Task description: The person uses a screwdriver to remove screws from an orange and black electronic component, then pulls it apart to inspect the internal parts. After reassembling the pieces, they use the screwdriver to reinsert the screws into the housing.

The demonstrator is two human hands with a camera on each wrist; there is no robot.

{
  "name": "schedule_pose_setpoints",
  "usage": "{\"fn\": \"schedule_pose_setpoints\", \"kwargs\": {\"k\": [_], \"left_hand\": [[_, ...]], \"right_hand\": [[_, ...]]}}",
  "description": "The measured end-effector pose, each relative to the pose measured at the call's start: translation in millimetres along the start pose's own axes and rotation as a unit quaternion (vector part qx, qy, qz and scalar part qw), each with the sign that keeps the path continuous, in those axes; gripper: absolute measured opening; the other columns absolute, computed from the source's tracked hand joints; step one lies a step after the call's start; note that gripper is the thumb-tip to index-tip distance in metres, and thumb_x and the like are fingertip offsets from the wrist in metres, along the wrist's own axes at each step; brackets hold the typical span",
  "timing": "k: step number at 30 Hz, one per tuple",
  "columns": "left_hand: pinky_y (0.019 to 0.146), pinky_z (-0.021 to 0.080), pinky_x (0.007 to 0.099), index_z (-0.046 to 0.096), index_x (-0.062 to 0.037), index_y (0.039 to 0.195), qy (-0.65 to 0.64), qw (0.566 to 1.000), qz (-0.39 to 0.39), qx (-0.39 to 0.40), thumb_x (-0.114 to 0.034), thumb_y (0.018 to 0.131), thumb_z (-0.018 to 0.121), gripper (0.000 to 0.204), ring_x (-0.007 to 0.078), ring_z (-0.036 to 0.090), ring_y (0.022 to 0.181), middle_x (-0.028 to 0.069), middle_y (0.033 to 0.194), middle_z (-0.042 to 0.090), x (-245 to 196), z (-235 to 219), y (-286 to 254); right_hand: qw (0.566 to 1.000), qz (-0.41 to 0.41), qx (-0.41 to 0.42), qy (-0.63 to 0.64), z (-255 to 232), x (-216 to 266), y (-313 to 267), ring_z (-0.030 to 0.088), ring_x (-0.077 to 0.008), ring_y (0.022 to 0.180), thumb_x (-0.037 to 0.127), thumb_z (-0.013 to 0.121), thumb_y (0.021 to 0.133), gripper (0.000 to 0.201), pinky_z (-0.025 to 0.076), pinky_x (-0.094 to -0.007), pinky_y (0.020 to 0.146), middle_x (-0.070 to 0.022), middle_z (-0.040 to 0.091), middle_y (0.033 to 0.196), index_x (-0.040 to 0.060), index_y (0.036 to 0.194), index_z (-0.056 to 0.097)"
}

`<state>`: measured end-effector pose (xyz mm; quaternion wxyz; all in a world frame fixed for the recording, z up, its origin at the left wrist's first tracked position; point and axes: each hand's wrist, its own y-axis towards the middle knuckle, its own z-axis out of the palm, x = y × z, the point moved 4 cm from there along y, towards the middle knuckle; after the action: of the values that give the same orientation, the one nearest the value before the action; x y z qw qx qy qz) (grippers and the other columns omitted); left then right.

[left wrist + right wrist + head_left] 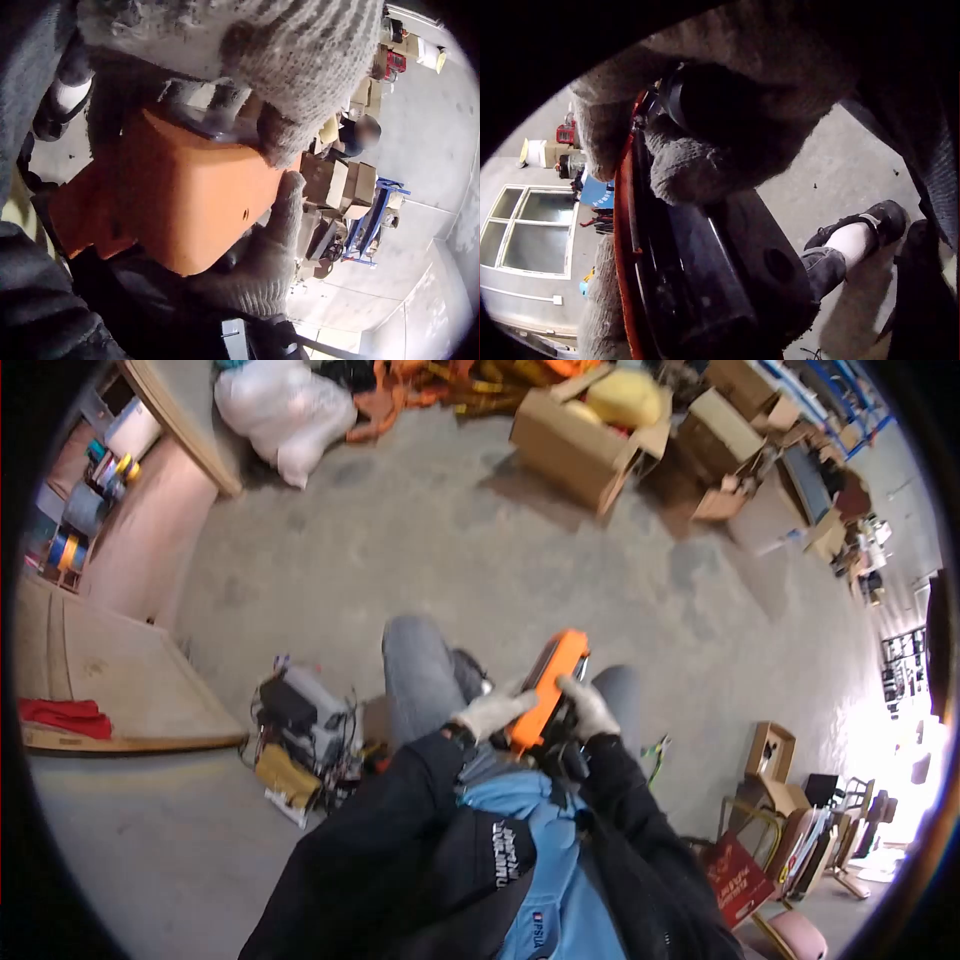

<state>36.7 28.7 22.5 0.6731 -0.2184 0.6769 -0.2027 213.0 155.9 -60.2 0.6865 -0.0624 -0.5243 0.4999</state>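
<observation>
An orange plastic casing (548, 690), long with rounded corners, is held over the lap of the seated person. Along its other side runs a black, glossy part (705, 270), seen in the right wrist view. The left hand (493, 713), in a whitish knit glove, grips the casing's near left side. In the left wrist view its fingers curl over the orange shell (202, 187). The gloved right hand (590, 710) grips the opposite side, its thumb on the orange face and its fingers (690, 169) bent round the dark side.
Beside the left knee on the floor lies a grey machine (300, 710) with loose wires. Left of it stands a wooden board (120, 670) with a red cloth (65, 717). Ahead are a white sack (285, 410) and cardboard boxes (570, 450). Green-handled pliers (657, 753) lie at the right.
</observation>
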Motion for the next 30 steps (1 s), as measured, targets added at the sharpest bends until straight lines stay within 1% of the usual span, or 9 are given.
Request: {"fn": "schedule_pose_setpoints", "kwargs": {"k": [1,7,12,18,21,22,25,27,30], "left_hand": [[0.121,0.043,0.0402,0.044,-0.0040,0.165,-0.087,0.993,0.074,0.015,-0.038,0.113,0.059,0.065,0.0312,0.057,0.146,0.0211,0.156,0.061,46.0,7.5,34.8],[0.127,0.036,0.0395,0.032,-0.0070,0.172,-0.007,0.998,0.046,0.048,-0.040,0.111,0.062,0.076,0.0306,0.048,0.154,0.0232,0.163,0.053,53.0,10.9,36.5],[0.126,0.037,0.0394,0.031,-0.0075,0.172,0.063,0.996,-0.006,0.068,-0.048,0.110,0.060,0.079,0.0327,0.050,0.153,0.0255,0.161,0.054,49.0,11.5,34.0],[0.117,0.044,0.0365,0.043,-0.0054,0.168,0.069,0.998,-0.011,0.003,-0.055,0.108,0.060,0.079,0.0279,0.062,0.134,0.0196,0.151,0.064,41.0,9.6,20.5],[0.109,0.048,0.0337,0.044,-0.0014,0.166,-0.002,1.000,-0.016,-0.018,-0.049,0.109,0.063,0.077,0.0196,0.064,0.118,0.0129,0.142,0.068,64.9,5.0,36.6],[0.122,0.042,0.0401,0.050,0.0015,0.161,-0.019,0.999,0.000,-0.031,-0.058,0.107,0.061,0.081,0.0337,0.056,0.147,0.0242,0.156,0.062,61.3,3.6,35.5],[0.117,0.046,0.0393,0.058,0.0052,0.152,-0.031,0.998,-0.056,-0.028,-0.055,0.107,0.061,0.075,0.0307,0.063,0.137,0.0222,0.145,0.069,54.6,-3.7,33.0],[0.102,0.054,0.0346,0.067,-0.0034,0.141,-0.174,0.981,0.008,-0.083,-0.041,0.114,0.057,0.048,0.0183,0.068,0.118,0.0082,0.132,0.072,71.3,-3.5,45.4],[0.098,0.059,0.0422,0.067,-0.0058,0.140,-0.278,0.957,0.014,-0.086,-0.040,0.116,0.054,0.044,0.0262,0.070,0.114,0.0114,0.132,0.072,110.4,-16.9,70.0]], "right_hand": [[1.000,-0.008,-0.009,0.018,12.2,7.5,-5.6,0.076,-0.0225,0.093,0.028,0.078,0.099,0.044,0.064,-0.0386,0.085,-0.0085,0.077,0.112,0.0023,0.133,0.068],[0.998,0.007,-0.036,0.046,-11.3,7.4,1.6,0.077,-0.0292,0.103,0.026,0.082,0.098,0.049,0.064,-0.0462,0.095,-0.0117,0.076,0.119,0.0017,0.136,0.064],[0.993,0.000,-0.109,0.032,-33.1,6.0,2.3,0.056,-0.0090,0.061,0.031,0.085,0.097,0.035,0.047,-0.0263,0.054,0.0016,0.065,0.085,0.0098,0.117,0.066],[0.974,-0.050,-0.174,0.137,-53.4,3.9,18.9,0.054,-0.0111,0.059,0.037,0.088,0.096,0.038,0.051,-0.0277,0.051,0.0023,0.054,0.079,0.0119,0.109,0.063],[0.971,-0.043,-0.193,0.133,-52.1,5.6,20.0,0.054,-0.0116,0.057,0.037,0.089,0.095,0.039,0.051,-0.0286,0.050,0.0026,0.052,0.080,0.0121,0.110,0.063],[0.972,-0.053,-0.185,0.138,-51.8,5.3,22.6,0.054,-0.0116,0.056,0.037,0.089,0.095,0.039,0.051,-0.0287,0.050,0.0026,0.052,0.079,0.0120,0.109,0.063],[0.970,-0.081,-0.178,0.144,-53.0,6.9,21.7,0.055,-0.0119,0.055,0.038,0.088,0.096,0.036,0.051,-0.0293,0.050,0.0025,0.055,0.074,0.0117,0.108,0.065],[0.970,-0.098,-0.169,0.145,-56.5,7.1,21.9,0.055,-0.0120,0.056,0.036,0.087,0.097,0.034,0.051,-0.0292,0.050,0.0023,0.057,0.074,0.0117,0.109,0.066],[0.963,-0.106,-0.197,0.149,-56.0,6.2,21.0,0.055,-0.0094,0.054,0.036,0.087,0.097,0.034,0.054,-0.0266,0.051,0.0029,0.060,0.076,0.0114,0.112,0.068]]}}
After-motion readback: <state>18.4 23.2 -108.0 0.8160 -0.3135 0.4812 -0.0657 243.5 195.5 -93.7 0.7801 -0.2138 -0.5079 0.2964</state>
